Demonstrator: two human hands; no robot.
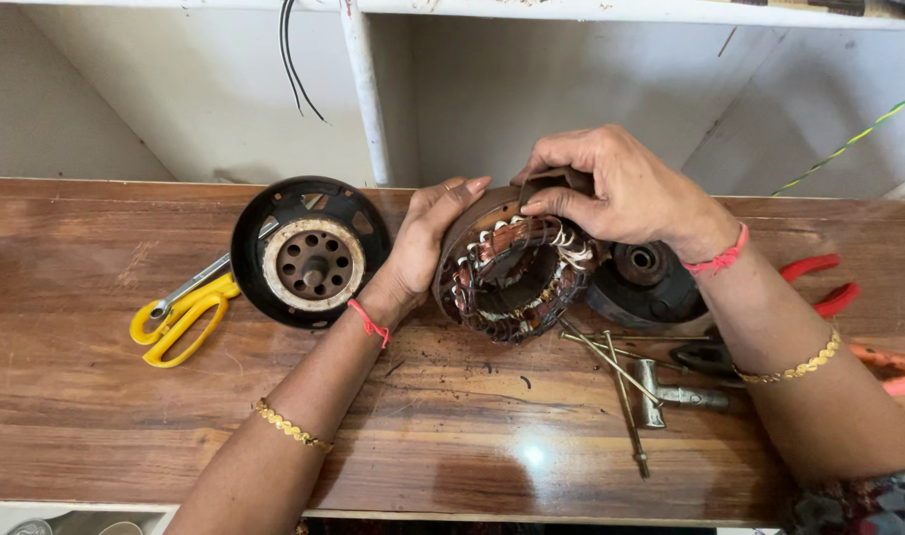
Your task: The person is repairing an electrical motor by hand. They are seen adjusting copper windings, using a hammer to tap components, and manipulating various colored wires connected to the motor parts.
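1. Presently, a round motor stator with copper windings and white ties [512, 279] stands tilted on edge on the brown wooden bench top [125, 426], near the bench's middle.
2. The left hand [420, 248] cups the stator's left rim, fingers pressed together and laid along the metal edge.
3. The right hand [611, 188] sits over the stator's top; its fingers are curled, the fingertips [534, 206] pinching a dark strip at the upper windings.
4. A black round housing with a rusty perforated hub [309, 253] lies just left of the left hand.
5. Yellow-handled scissors [180, 317] lie at that housing's left edge.
6. A second dark round casing with a centre bearing [646, 282] touches the stator's right side, under the right wrist.
7. Long thin metal bolts [621, 381] and a grey T-shaped socket wrench [676, 396] lie in front of the stator.
8. Red-handled pliers [824, 282] lie beyond the right forearm.
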